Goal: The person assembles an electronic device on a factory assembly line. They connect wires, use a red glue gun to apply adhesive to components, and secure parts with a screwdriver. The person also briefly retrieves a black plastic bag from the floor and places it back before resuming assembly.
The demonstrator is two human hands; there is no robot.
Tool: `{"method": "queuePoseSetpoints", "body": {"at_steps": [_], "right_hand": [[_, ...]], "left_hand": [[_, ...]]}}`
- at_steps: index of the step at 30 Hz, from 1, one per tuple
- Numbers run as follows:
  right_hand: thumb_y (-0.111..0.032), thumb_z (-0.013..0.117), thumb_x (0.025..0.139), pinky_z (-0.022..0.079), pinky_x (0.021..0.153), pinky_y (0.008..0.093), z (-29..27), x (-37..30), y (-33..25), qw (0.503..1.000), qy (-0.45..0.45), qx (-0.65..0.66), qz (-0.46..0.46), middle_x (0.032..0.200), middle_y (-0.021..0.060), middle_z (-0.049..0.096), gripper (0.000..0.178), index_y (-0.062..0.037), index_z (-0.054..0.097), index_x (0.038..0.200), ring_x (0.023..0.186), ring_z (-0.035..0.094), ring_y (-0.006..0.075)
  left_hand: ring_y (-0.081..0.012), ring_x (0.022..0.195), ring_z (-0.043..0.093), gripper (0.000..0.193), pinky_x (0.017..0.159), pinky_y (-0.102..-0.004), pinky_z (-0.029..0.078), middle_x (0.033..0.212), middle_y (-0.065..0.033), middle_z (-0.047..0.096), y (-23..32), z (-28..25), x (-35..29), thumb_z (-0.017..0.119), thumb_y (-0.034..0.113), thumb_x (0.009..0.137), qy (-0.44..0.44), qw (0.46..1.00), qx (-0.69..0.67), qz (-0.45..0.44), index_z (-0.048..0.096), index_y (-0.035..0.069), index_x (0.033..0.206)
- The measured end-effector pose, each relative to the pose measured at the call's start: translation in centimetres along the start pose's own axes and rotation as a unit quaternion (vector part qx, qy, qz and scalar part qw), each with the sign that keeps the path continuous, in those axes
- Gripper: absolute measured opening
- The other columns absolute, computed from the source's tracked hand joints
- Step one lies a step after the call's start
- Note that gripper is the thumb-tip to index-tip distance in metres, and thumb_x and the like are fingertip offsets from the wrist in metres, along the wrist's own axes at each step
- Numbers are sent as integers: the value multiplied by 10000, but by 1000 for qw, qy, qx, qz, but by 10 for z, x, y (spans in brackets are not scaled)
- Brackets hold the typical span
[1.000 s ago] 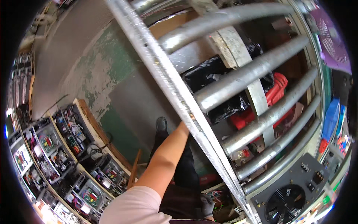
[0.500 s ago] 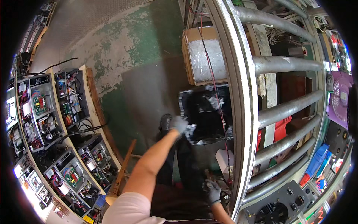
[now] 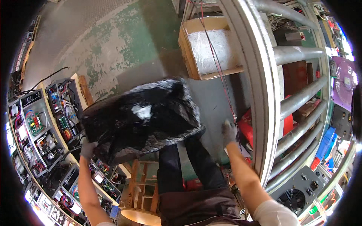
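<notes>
- Right side: I see a silver metal frame (image 3: 272, 77) with round grey crossbars.
- Left of centre: a crumpled black plastic bag (image 3: 118, 122), spread wide.
- Upper centre: an open brown cardboard box (image 3: 187, 56).
- Lower left: my grey-gloved left hand (image 3: 89, 149) grips the bag's edge.
- Right of centre: my grey-gloved right hand (image 3: 229, 133), near a red object (image 3: 247, 125); blurred, I cannot tell its spread.

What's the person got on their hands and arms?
The left hand and right hand each wear a grey glove. Both forearms are bare, and a pale short sleeve covers the right arm above.
</notes>
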State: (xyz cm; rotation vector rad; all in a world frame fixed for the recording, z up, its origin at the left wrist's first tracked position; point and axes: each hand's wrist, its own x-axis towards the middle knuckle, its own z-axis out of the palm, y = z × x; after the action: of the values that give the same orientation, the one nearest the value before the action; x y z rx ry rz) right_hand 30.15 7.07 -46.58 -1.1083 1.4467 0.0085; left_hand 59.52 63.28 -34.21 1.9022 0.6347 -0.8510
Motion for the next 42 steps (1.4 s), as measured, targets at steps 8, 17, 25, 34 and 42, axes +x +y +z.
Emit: {"method": "queuePoseSetpoints", "body": {"at_steps": [8, 17, 25, 34, 42], "right_hand": [[-542, 629, 779, 501, 707, 393, 153, 87, -133, 999, 1, 45, -11, 1084, 88, 538, 699, -98, 441, 1285, 935, 556, 229], [-122, 676, 714, 419, 505, 325, 110, 179, -145, 972, 221, -68, -44, 687, 104, 608, 225, 28, 612, 868, 537, 535, 172], [-138, 693, 728, 449, 541, 329, 28, 161, -66, 963, 270, -3, -19, 685, 69, 582, 115, -53, 628, 770, 591, 553, 178], [-103, 635, 782, 495, 677, 320, -116, 136, 135, 962, 243, -5, -124, 885, 75, 638, 232, 24, 648, 976, 759, 606, 192], [-112, 703, 757, 447, 561, 322, -128, 100, 145, 958, 261, 115, -17, 782, 59, 628, 157, -14, 632, 858, 631, 564, 160]], "left_hand": [[-180, 797, 628, 311, 669, -326, 523, 859, -61, 657, -97, -90, -14, 598, 24, 729, 98, 991, -38, -85, 628, 14, 1038], [-208, 723, 654, 449, 625, -324, 551, 967, -114, 641, -86, 13, 18, 598, 69, 747, 42, 991, -121, -31, 525, 40, 1189], [-171, 710, 636, 296, 585, -293, 528, 912, -80, 639, -30, 78, 80, 572, 59, 782, 30, 994, -101, -30, 580, 8, 1073], [-198, 841, 619, 437, 728, -319, 513, 1010, -70, 626, 23, 161, 109, 668, 99, 759, -47, 995, -41, 82, 522, -31, 1150], [-210, 859, 604, 448, 760, -350, 493, 1020, -116, 623, 30, 257, 139, 679, 101, 737, -26, 997, -5, 68, 540, -49, 1135]]}}
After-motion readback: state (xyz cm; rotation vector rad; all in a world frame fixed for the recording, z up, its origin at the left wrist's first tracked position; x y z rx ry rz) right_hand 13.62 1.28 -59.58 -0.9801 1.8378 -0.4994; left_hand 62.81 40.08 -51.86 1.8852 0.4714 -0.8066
